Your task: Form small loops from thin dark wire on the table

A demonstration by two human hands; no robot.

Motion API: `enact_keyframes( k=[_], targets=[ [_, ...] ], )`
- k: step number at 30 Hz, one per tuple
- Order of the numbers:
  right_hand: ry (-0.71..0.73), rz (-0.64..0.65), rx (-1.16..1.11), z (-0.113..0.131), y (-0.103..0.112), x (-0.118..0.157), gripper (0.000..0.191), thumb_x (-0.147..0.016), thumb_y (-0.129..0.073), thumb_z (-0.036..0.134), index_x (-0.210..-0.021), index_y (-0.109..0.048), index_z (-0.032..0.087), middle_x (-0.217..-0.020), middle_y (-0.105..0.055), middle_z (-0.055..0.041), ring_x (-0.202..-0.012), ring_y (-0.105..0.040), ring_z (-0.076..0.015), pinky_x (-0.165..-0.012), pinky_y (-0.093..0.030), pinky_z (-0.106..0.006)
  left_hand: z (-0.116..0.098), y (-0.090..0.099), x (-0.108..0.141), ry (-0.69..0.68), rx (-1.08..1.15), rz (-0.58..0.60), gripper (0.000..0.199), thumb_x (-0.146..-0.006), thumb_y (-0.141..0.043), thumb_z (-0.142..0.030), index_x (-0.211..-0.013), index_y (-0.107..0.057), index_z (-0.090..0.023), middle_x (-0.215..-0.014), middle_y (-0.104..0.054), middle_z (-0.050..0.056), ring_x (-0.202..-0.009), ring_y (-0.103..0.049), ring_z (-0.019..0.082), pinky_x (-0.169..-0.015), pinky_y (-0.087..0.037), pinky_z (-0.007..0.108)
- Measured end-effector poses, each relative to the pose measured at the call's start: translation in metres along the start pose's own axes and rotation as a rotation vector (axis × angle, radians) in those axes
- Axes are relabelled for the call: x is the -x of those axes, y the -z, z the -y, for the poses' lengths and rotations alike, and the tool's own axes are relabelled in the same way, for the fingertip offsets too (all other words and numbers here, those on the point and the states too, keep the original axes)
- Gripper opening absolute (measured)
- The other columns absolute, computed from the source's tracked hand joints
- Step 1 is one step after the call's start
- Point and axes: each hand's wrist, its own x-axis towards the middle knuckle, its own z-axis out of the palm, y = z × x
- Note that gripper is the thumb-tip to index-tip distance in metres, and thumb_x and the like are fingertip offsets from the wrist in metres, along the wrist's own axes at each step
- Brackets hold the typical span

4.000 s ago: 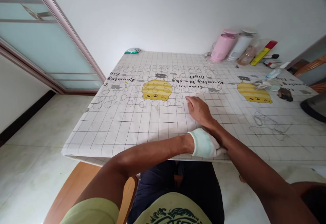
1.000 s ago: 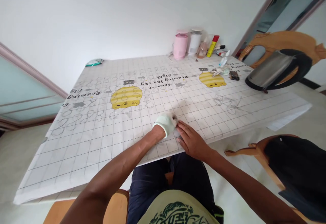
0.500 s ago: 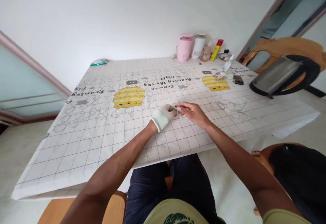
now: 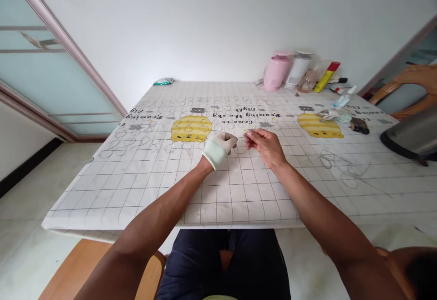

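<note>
My left hand (image 4: 223,145), in a pale glove with a light green cuff, is closed in a pinch near the middle of the table. Facing it, my bare right hand (image 4: 261,144) pinches with thumb and forefinger, a small gap apart from the left. A thin wire loop (image 4: 241,151) curves between the two hands, faint against the cloth; its ends are hidden in the fingers. Rows of similar wire loops (image 4: 150,141) lie on the checked tablecloth (image 4: 153,188) beyond my hands and to the left.
Loose wire (image 4: 344,165) lies tangled at the right. Near it are a crumpled cloth (image 4: 332,115), a small dark packet (image 4: 360,125) and a metal kettle (image 4: 413,134). A pink container (image 4: 276,73), a white one (image 4: 297,70) and a yellow tube (image 4: 327,78) stand by the wall.
My hands have drawn apart, the right one moving away from the left, and a loop now shows between them. The view has turned left, shifting the table rightward.
</note>
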Motion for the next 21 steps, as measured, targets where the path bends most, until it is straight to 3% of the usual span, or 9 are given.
enact_keyframes(
  k=[4, 7, 12, 21],
  targets=[
    [0.054, -0.003, -0.008, -0.001, -0.005, 0.005, 0.029, -0.087, -0.086, 0.049, -0.092, -0.084, 0.021, -0.086, -0.074, -0.0058, -0.074, -0.065, -0.0169, -0.067, -0.056, -0.033, 0.003, 0.0, -0.004, -0.077, 0.065, 0.147, 0.028, -0.093, -0.062, -0.043, -0.087, -0.075, -0.019, -0.07, -0.061, -0.001, -0.06, -0.052, 0.011, -0.056, -0.041, 0.023],
    [0.086, -0.018, 0.028, 0.0, -0.007, 0.009, 0.026, -0.089, -0.084, 0.049, -0.093, -0.085, 0.023, -0.089, -0.076, -0.0063, -0.077, -0.066, -0.0188, -0.067, -0.057, -0.034, 0.007, -0.004, -0.005, -0.115, 0.118, 0.187, 0.031, -0.088, -0.069, -0.048, -0.094, -0.081, -0.02, -0.071, -0.059, -0.002, -0.064, -0.049, 0.011, -0.059, -0.039, 0.023],
    [0.097, -0.028, 0.046, 0.001, -0.01, 0.012, 0.027, -0.089, -0.085, 0.051, -0.091, -0.085, 0.024, -0.091, -0.077, -0.0068, -0.077, -0.067, -0.0198, -0.065, -0.057, -0.035, 0.007, -0.011, -0.001, -0.086, 0.266, 0.228, 0.029, -0.084, -0.07, -0.045, -0.078, -0.075, -0.017, -0.063, -0.05, -0.003, -0.059, -0.04, 0.01, -0.055, -0.033, 0.025],
    [0.099, 0.009, 0.027, 0.004, -0.007, 0.012, 0.029, -0.093, -0.082, 0.052, -0.09, -0.083, 0.024, -0.091, -0.074, -0.0072, -0.077, -0.065, -0.0194, -0.065, -0.055, -0.035, -0.005, -0.012, 0.006, -0.012, 0.229, 0.125, 0.027, -0.087, -0.064, -0.03, -0.063, -0.062, -0.018, -0.064, -0.058, 0.0, -0.052, -0.045, 0.008, -0.05, -0.033, 0.023]
  ],
)
